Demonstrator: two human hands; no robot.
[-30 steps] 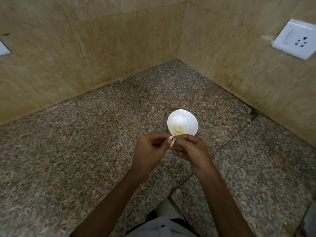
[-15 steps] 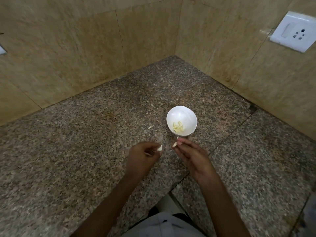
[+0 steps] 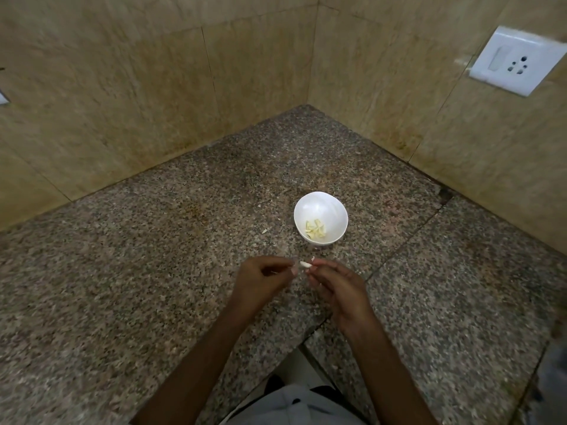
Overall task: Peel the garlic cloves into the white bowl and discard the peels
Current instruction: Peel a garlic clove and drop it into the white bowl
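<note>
Tan tiled walls (image 3: 122, 102) meet in a corner behind the bowl, and a speckled granite counter (image 3: 153, 271) fills the space below them. High on the wall to the right of the bowl sits a white switch-and-socket plate (image 3: 515, 61).

The person's two bare forearms reach in from the near edge, and the hands come together just in front of the bowl, held a little above the counter. The left hand (image 3: 260, 279) is curled in with thumb and forefinger pinched together. The right hand (image 3: 334, 286) is looser, its lower fingers bent, its fingertips nipped together too. Between them is a small pale garlic clove (image 3: 304, 264), each hand pinching an end of it as far as I can make out.

The white bowl (image 3: 319, 207) stands upright on the counter, with a little heap of yellowish peeled cloves (image 3: 315, 230) at the bottom. A tiny scrap of peel (image 3: 264, 230) lies on the counter just left of the bowl.
</note>
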